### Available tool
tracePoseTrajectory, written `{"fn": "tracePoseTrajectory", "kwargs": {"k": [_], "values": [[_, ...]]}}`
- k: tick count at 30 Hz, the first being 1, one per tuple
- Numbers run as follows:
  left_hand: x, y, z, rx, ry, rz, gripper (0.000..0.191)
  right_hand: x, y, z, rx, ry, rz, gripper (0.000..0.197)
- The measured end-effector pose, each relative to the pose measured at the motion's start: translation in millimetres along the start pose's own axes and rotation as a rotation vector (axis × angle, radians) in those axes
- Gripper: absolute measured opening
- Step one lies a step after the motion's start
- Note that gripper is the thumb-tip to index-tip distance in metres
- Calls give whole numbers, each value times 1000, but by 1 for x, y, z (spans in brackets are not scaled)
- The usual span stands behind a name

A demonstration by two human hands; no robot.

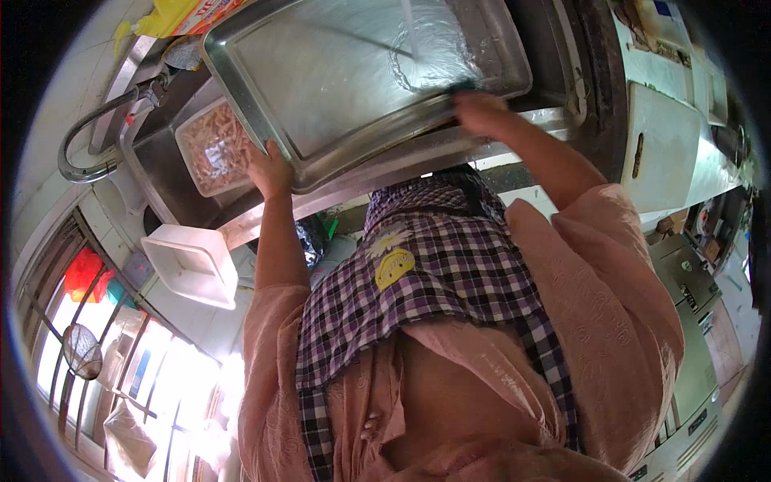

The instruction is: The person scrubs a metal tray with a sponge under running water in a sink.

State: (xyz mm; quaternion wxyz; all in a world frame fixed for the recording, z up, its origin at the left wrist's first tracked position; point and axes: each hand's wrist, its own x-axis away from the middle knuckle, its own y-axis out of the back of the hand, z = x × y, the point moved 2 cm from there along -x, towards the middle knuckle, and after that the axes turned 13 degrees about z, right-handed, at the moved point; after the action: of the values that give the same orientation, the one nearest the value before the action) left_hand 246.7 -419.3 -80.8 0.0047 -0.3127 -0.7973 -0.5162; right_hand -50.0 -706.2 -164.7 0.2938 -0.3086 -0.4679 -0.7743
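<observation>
A large rectangular stainless-steel tray [337,90] lies tilted across the sink in front of me. A thin stream of water [408,27] falls into it and spreads in a rippled ring. My left hand [271,172] grips the tray's near left corner. At the near right rim is my right hand [482,114], blurred by motion, with a dark green scouring pad [462,87] under its fingers. Beside my left hand, a white plastic tub [187,135] holds pale strips, perhaps meat, in liquid. It sits in the left sink basin [158,172].
A chrome gooseneck faucet [81,129] curves over the left side. A white plastic bin [190,265] stands left of my forearm. To the right, a white cutting board [662,144] lies on a counter. A yellow and orange packet [187,15] is behind the sink.
</observation>
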Motion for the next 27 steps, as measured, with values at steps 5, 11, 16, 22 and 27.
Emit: {"fn": "tracePoseTrajectory", "kwargs": {"k": [5, 11, 16, 22, 27], "values": [[-10, -9, 1, 13, -105, -36, 31, -2, -39, -126, -160, -503, 102, 35], [1, 0, -1, 74, -47, 47, 32, -68, -5, -124, -286, -681, -116, 50], [-2, 4, -13, 81, -25, 17, 28, -158, 45, -202, -131, -614, -1078, 50], [-8, -10, -1, 122, -49, 8, 24, -217, 105, -225, 92, -607, -799, 37], [0, 0, -7, 122, -65, 7, 26, -189, 192, -29, -559, -172, -1074, 29]]}}
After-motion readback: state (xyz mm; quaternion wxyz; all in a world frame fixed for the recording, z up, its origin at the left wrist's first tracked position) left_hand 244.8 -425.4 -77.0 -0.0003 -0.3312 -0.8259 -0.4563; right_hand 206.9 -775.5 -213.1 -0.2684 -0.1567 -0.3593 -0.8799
